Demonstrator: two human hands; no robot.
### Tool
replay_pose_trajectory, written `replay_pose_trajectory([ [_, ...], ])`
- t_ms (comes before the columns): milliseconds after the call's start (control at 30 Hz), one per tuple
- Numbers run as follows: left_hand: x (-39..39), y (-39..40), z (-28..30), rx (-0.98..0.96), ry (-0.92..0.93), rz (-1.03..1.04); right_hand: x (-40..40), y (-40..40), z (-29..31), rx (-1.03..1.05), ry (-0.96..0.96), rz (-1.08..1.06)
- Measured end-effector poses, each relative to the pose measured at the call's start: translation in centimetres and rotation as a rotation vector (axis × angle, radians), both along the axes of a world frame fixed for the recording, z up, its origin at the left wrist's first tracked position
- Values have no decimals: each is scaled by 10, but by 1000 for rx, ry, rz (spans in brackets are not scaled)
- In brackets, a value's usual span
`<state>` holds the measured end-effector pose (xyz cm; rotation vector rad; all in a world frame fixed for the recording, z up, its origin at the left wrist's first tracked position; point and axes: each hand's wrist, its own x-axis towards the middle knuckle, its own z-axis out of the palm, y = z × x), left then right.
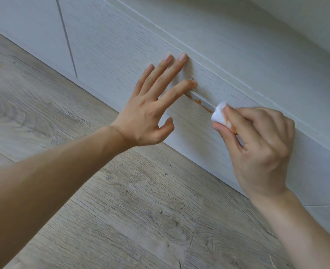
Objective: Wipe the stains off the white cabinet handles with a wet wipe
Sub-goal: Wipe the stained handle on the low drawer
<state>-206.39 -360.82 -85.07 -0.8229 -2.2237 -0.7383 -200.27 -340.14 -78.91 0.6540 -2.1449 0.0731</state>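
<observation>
Pinching: your right hand (257, 144) grips the wet wipe (219, 115) against the handle (201, 99).
Left hand (150, 111): spread flat on the cabinet (121, 45).
Stains (198, 101): orange, between your hands.

White wood-grain cabinet front (133, 55), fine grey streaks. White bar handle (200, 98) with orange-brown stain (198, 102) along its near edge. White wadded wet wipe (219, 115), orange smudge on its right side. Grey-brown oak-pattern plank floor (121, 200), dark knots.

head cam | looks down, forward (tilted) | close on cabinet front (121, 45) above wood floor (82, 191)
</observation>
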Motion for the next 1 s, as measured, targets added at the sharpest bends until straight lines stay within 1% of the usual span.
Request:
replay_pose_trajectory([
  [200, 0, 0, 0, 5, 8, 4, -10, -9, 0, 43, 147, 58],
  [367, 0, 1, -1, 7, 12, 15, -6, -10, -2, -37, 121, 6],
  [500, 0, 2, 0, 1, 18, 21, -3, -15, -1, -91, 52, -38],
  [633, -1, -4, 1, -46, 35, 22, 6, -8, 1, -138, 7, -48],
  [733, -2, -8, 1, -57, 46, 22, 6, -12, 3, -120, -6, -32],
  [900, -3, -3, -1, -33, 65, 37, -5, -23, 4, -22, 16, -47],
  [1000, -5, -2, -3, -21, 81, 43, -6, -21, 3, -44, 10, -43],
])
